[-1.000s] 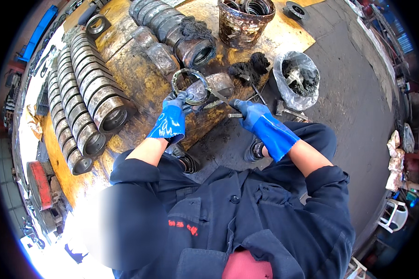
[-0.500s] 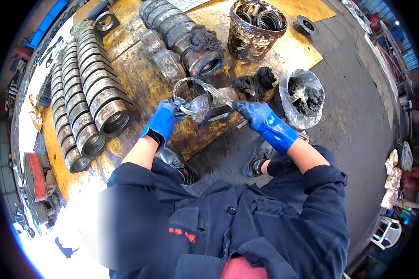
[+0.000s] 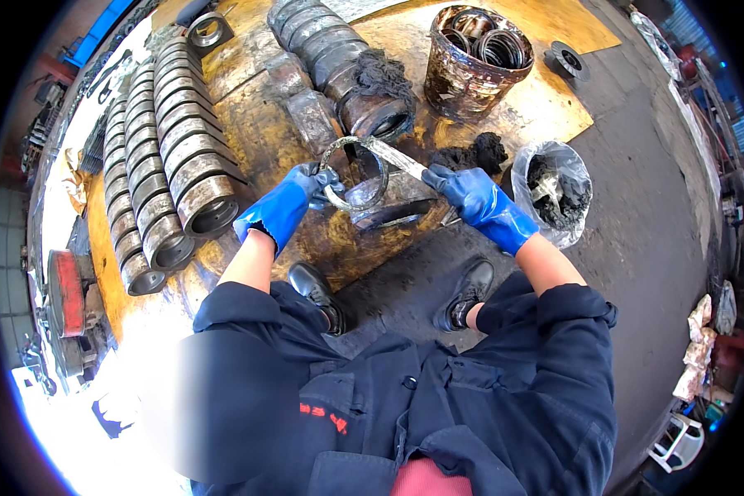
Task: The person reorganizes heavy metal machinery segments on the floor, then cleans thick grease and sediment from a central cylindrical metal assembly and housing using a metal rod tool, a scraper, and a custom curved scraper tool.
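My left hand [image 3: 293,197], in a blue rubber glove, pinches the near-left edge of a metal ring [image 3: 331,150], which it holds tilted up over the table. In the matching glove, my right hand [image 3: 481,201] grips the end of a flat, pale, file-like tool [image 3: 399,159]. Its far end lies against the ring's upper right edge. Behind the ring, a block-shaped metal part [image 3: 388,192] rests near the table's edge. Dark rags [image 3: 475,154] are bunched beyond my right hand.
Rows of greasy metal cylinders [image 3: 192,153] line the left of the stained table [image 3: 256,219]. Farther back are a ribbed cylinder [image 3: 318,54], a dirty bucket of rings [image 3: 471,87] and a small wheel-like disc [image 3: 567,60]. A plastic-lined bin [image 3: 566,217] stands at right.
The ring has turned to face me more squarely. The flat tool has slid up and left along its edge. The view has shifted slightly.
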